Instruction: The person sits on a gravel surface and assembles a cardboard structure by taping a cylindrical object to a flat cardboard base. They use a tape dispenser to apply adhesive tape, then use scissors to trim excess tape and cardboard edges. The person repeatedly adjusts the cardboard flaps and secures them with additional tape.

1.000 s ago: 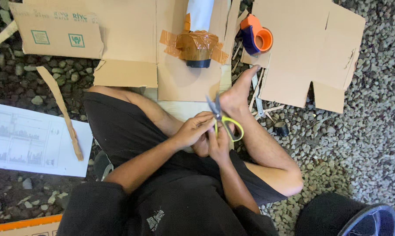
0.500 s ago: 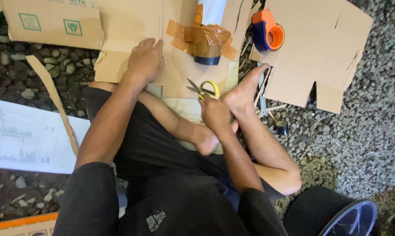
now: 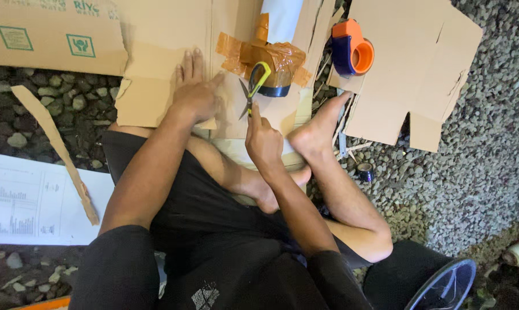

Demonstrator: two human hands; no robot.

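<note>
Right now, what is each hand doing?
Left hand: open, pressed flat on the cardboard sheet.
Right hand: closed, holding the yellow-handled scissors, blades on the cardboard.

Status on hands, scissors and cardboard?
Left hand flat on cardboard, pinning it. Right hand by the scissors, grip unclear; scissors lie over the cardboard beside a taped tube. Tape dispenser off right, clear.

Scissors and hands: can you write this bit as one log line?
left hand: flat on cardboard | right hand: touching scissors | tape dispenser: apart
</note>
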